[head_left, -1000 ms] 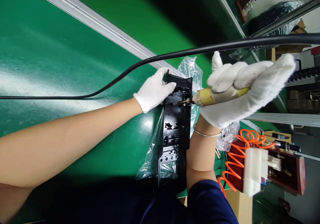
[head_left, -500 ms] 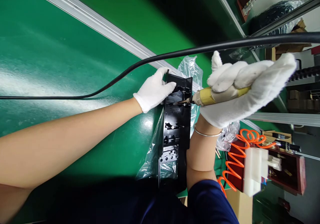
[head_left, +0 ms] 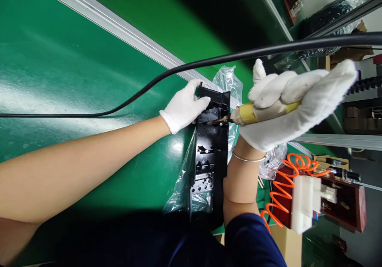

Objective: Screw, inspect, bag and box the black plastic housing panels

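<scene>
- Right hand (head_left: 297,104): white-gloved, fingers curled closed round the grip of a yellow-bodied driver (head_left: 248,114).
- Left hand (head_left: 185,107): also white-gloved, drawn in on the long edge of a black plastic housing (head_left: 211,139), thumb on the inner face.
- The housing lies lengthwise below and between the hands; from its middle, the left hand is at 11 o'clock and the right at 2.
- The driver's shaft points toward 9 o'clock, tip within the housing's upper part, near the left thumb; whether it touches a screw cannot be told.
- A metal bangle (head_left: 248,160) rings the right wrist.
- Clear plastic film (head_left: 228,78) shows past the housing at 12 to 1 o'clock and again at 8.
- Green work surface (head_left: 104,80) spreads toward 9 and 10, bordered by a metal rail (head_left: 119,30).
- A black cable (head_left: 164,74) crosses above both hands, from 10 to 2 o'clock.
- Toward 4 o'clock, well apart: an orange coiled hose (head_left: 282,185), then a white block (head_left: 303,203).
</scene>
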`<state>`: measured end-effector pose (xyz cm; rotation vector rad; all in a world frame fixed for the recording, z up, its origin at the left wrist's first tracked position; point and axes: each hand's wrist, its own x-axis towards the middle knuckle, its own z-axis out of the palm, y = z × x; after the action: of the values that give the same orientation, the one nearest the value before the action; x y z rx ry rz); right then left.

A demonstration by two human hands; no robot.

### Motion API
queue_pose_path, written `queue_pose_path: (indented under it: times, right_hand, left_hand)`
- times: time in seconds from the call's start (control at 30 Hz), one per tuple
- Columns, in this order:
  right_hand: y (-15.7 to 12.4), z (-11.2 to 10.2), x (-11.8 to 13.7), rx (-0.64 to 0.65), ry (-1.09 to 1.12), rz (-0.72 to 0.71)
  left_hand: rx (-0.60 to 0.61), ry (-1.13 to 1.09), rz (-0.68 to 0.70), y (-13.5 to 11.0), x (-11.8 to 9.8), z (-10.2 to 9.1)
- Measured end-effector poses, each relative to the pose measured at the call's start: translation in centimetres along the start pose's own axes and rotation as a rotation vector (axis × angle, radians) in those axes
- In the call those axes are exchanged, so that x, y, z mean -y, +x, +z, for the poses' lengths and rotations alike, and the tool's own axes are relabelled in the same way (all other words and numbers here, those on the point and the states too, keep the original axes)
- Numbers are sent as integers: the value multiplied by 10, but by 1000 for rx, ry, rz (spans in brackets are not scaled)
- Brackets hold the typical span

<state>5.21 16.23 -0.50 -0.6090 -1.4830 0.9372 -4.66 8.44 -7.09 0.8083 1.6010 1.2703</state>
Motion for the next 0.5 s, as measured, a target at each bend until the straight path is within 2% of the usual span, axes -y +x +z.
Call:
queue_pose_path:
  times: [0.13,0.37,0.5]
  right_hand:
    - [1,7,10,-73,78,-72]
    - [4,8,7,54,137,-280]
    - [6,8,1,0,97,-312]
  left_hand:
    - [-4,-3,2,0,0,0]
    - [-7,1,11,1,1,0]
    - [-8,15,14,1,1,-1]
